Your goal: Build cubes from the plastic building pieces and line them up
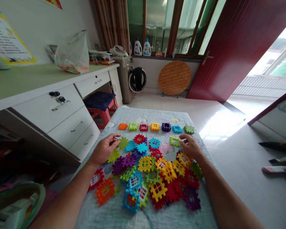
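My left hand [106, 149] is at the left of a loose pile of plastic interlocking building tiles, its fingers bent and apart with nothing visible between them. Just beyond its fingertips lies a green tile [123, 143]. On the other side, my right hand [192, 146] has its thumb and fingers at the right edge of a lime square frame tile [174, 141] and seems to pinch it. Between and below the hands, the pile includes a yellow window tile [145, 163], a purple tile [128, 161] and a blue tile [131, 201].
A row of single tiles runs across the table's far side, from an orange tile [122, 126] to a dark green tile [188, 129]. A pale patterned cloth [157, 114] covers the table. A stool [101, 103] and desk [50, 79] stand left.
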{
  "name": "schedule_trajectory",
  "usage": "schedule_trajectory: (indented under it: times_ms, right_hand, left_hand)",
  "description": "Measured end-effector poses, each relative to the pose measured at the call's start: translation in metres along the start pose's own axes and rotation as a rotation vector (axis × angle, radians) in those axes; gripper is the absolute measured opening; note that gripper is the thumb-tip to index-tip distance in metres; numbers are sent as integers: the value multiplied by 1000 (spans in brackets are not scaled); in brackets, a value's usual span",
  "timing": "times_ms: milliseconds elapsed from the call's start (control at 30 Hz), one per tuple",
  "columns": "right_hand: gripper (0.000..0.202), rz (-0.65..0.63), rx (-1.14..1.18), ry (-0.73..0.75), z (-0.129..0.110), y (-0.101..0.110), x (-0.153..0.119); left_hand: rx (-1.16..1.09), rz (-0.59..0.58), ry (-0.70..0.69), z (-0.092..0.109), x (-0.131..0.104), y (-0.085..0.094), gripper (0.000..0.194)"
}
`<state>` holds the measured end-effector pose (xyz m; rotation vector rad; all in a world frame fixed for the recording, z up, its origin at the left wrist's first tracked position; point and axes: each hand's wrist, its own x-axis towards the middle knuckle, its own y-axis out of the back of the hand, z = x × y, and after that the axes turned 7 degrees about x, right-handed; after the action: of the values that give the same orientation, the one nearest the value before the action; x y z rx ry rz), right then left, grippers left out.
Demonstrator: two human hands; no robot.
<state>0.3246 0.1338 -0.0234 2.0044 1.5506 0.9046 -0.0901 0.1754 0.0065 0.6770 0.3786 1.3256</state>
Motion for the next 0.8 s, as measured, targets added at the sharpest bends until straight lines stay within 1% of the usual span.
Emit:
schedule_trajectory:
  times_ms: [100,167,233,400,500,567,700,800]
  right_hand:
    - [36,-39,-32,86,2,-4,-2]
    - [40,-66,-76,132,2,-6,-3]
    - [40,-84,-114,166,1,-6,-4]
    - [39,-102,-143,187,4,-6,-3]
    - [39,-110,-142,180,5,-6,-2]
    - [38,-109,-138,180,3,-6,-2]
    - [36,-97,-124,185,-2,-4,-3]
    - [40,-93,-88,152,-7,-3,-4]
  left_hand:
    - [-32,-35,10,-2,1,-3,45]
    - [8,-38,2,-5,2,-3,43]
    - [72,-16,-3,-6,2,-3,40]
    - [190,54,-9,-6,3,4,37]
    - [229,75,-9,-8,3,10,35]
    - [243,47,3,-10,2,14,33]
    - [269,-69,-15,-13,0,24,29]
    - [292,-77,-26,-13,-2,27,31]
